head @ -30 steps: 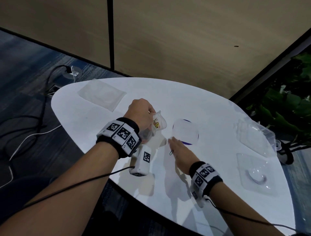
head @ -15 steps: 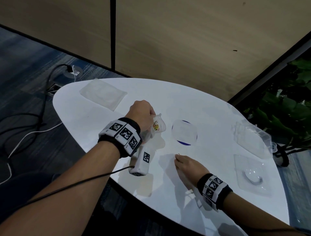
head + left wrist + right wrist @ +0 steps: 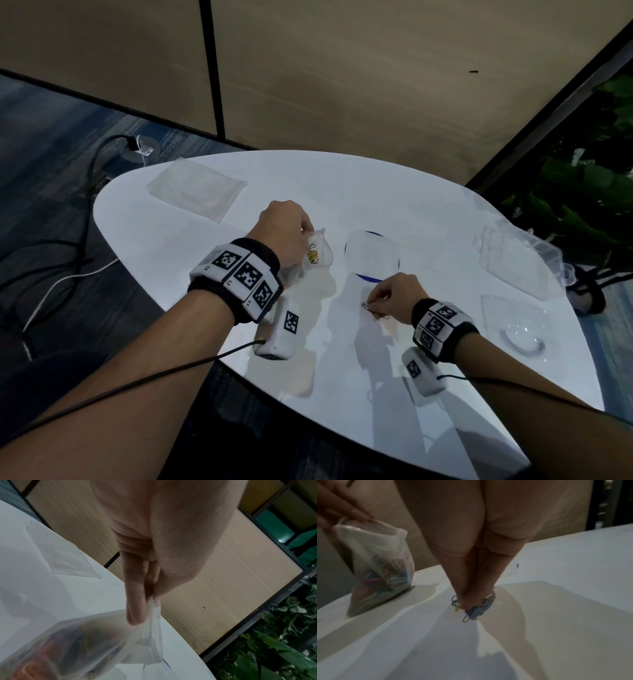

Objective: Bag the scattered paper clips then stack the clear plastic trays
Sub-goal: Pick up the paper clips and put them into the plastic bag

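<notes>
White tabletop (image 3: 394, 192): the right hand (image 3: 399, 298) pinches several clips (image 3: 465, 609) at its fingertips, just above the surface. Left of it, the left hand (image 3: 282, 229) pinches a bag (image 3: 317, 255) of clips by its top edge.

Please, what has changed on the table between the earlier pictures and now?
The right hand drew back toward the person, its flat fingers curling; it now pinches a few paper clips at the table surface. The left hand still holds the bag by its top. The trays have not moved.
</notes>
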